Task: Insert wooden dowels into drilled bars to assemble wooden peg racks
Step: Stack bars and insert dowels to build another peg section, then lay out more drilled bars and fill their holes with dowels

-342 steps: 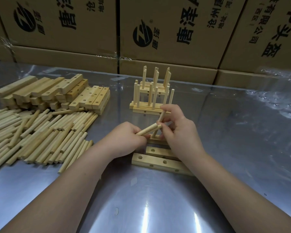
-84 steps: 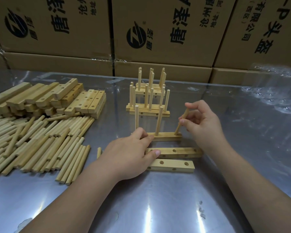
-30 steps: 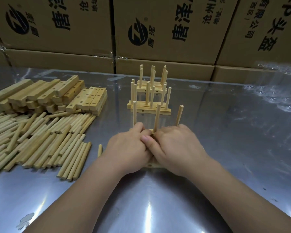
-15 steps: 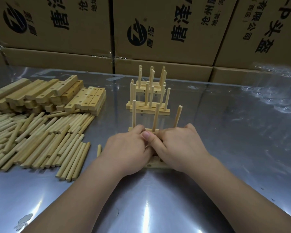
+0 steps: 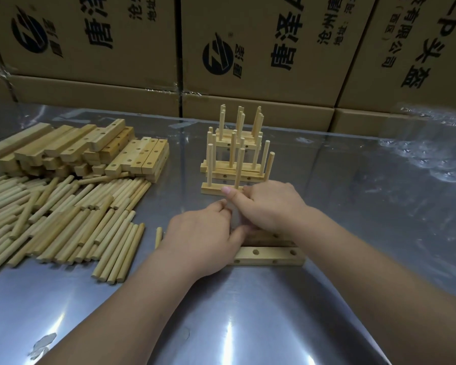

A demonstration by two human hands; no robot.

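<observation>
Right hand (image 5: 270, 205): grip closed over the right end of the three-dowel peg rack (image 5: 213, 189), thumb laid along its bar, forearm reaching in from lower right. Left hand (image 5: 203, 239): fingers curled, knuckles up, covering the left ends of two drilled bars (image 5: 270, 255) lying flat on the surface (image 5: 353, 219); whether its grip holds one cannot be told. The peg rack stands upright, just in front of the finished racks (image 5: 234, 154).

Brown cardboard boxes (image 5: 261, 35) with black print and a round logo stand stacked as a wall behind. The counter (image 5: 379, 233) is shiny grey metal; clear plastic film (image 5: 432, 154) lies wrinkled at its right, and bright light streaks reflect near the front.
</observation>
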